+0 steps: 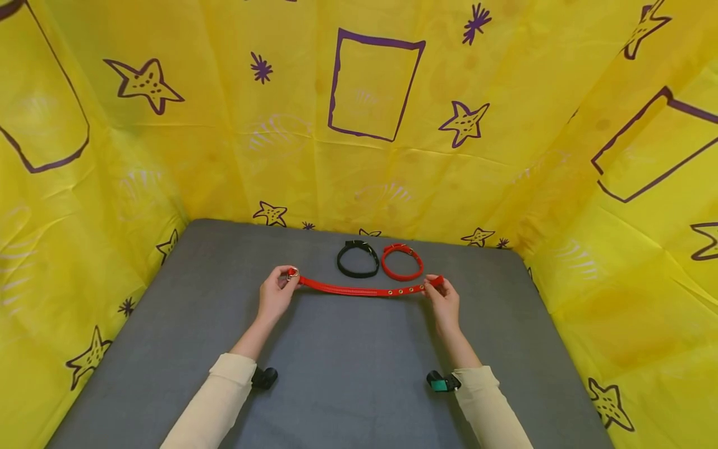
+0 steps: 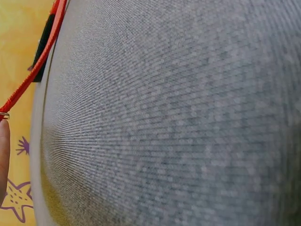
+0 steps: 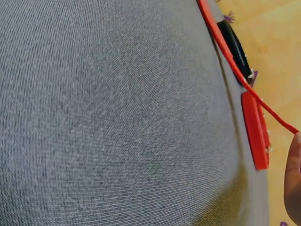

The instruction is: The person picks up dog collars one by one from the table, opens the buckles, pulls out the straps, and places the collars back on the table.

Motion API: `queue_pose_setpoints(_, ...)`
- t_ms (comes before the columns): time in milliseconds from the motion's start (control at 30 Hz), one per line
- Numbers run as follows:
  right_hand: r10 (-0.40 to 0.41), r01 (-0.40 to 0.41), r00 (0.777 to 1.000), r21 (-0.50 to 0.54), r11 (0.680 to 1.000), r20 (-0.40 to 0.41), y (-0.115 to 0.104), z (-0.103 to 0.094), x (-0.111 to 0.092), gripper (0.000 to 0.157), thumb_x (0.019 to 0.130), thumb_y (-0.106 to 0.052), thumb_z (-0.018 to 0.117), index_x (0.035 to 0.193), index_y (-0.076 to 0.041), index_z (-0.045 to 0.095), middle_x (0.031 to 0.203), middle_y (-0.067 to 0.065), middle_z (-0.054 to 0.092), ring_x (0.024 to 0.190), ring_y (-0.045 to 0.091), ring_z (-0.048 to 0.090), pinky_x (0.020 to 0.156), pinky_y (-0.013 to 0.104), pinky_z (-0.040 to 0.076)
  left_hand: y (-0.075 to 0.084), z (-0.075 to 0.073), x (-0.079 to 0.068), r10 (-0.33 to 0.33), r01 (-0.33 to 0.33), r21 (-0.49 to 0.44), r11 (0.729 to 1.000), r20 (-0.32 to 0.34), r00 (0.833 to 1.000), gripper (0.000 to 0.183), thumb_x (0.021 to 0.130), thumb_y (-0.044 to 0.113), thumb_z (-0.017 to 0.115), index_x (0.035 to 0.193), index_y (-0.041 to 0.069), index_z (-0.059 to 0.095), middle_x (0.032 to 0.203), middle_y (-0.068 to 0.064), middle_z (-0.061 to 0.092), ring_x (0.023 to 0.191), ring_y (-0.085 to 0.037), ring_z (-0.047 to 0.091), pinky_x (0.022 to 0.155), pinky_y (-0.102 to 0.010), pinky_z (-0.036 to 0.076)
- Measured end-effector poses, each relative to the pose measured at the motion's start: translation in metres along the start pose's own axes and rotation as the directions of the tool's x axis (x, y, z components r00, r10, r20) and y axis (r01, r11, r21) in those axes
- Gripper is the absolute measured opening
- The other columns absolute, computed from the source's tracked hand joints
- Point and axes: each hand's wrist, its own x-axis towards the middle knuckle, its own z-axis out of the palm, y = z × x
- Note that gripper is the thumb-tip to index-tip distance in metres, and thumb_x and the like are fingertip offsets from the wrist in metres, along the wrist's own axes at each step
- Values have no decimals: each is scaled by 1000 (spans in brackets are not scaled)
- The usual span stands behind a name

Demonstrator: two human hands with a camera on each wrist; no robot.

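Note:
A red collar [image 1: 353,291] with a row of metal eyelets is stretched out lengthwise between both hands, sagging slightly in the middle. My left hand [image 1: 276,293] pinches its buckle end, where a metal ring shows. At the other end, my right hand [image 1: 444,302] pinches the strap near the eyelets, its tip poking out past the fingers. Only a fingertip [image 2: 3,160] of the left hand shows in the left wrist view. The right wrist view catches part of the right hand [image 3: 293,181] at its edge, with the strap [image 3: 268,109] running up from it.
Behind the stretched collar, a black collar [image 1: 358,274] and a second red collar [image 1: 402,277], both buckled into loops, lie side by side on the grey table [image 1: 348,362]. Yellow patterned cloth [image 1: 381,181] walls the table at the back and both sides.

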Motion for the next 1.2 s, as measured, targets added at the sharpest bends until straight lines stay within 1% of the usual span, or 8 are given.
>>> queue_pose_setpoints(133,14,-14,1000,13,1000,-10,4,-1,2,26,92,5,63,115,16,59,105,24,65,77,9,63,72,24,55,-5,0,2,-1,1,-10,1000,4,1000,19,90,0,65,109,-5,63,103,-21,64,83,-32,69,70,-32,57)
queue_pose_setpoints(233,24,-23,999,30,999,-21,9,-2,4,28,91,6,62,116,18,57,102,21,66,76,7,63,69,20,54,-8,-1,3,25,-24,84,996,-3,1000,18,90,2,66,108,-2,64,100,-18,66,77,-19,68,65,-17,53)
queue_pose_setpoints(333,35,-35,999,28,999,-27,13,-4,6,30,91,7,62,118,19,56,97,15,67,74,5,61,68,18,53,-11,-2,4,82,-78,198,977,-9,997,18,89,3,67,107,0,65,98,-15,68,77,-15,66,64,-12,47)
queue_pose_setpoints(533,65,-66,997,-24,998,-31,19,-10,10,30,91,5,63,117,19,57,93,9,65,70,6,60,67,19,54,-15,-6,5,141,-139,342,929,18,990,21,89,3,65,110,2,65,101,-14,66,89,-25,65,75,-29,52)
queue_pose_setpoints(700,43,-48,998,-128,991,-40,26,-18,13,27,91,3,64,114,17,60,98,11,65,72,7,60,67,20,55,-17,-9,3,128,-132,497,858,43,991,26,89,9,65,116,11,65,104,-8,64,91,-27,62,73,-45,50)
queue_pose_setpoints(867,-11,-10,998,-288,958,-69,28,-22,11,23,89,-1,66,110,9,66,100,17,68,69,0,59,64,14,51,-16,-12,1,149,-183,602,777,106,983,24,90,11,65,113,12,69,108,-10,64,99,-30,59,74,-50,50)
queue_pose_setpoints(1033,-112,77,992,-410,909,-63,28,-26,10,18,84,-5,68,102,-1,71,91,10,71,66,2,59,62,14,47,-13,-15,1,160,-223,671,707,155,975,19,89,9,66,107,10,71,110,-11,64,101,-31,56,73,-52,51)
queue_pose_setpoints(1200,-167,114,985,-557,823,-44,28,-30,11,20,83,-7,68,102,-4,70,93,10,72,79,22,63,73,30,43,-7,-17,1,177,-262,723,640,193,965,15,87,10,68,102,8,72,105,-13,64,99,-34,57,75,-51,49)
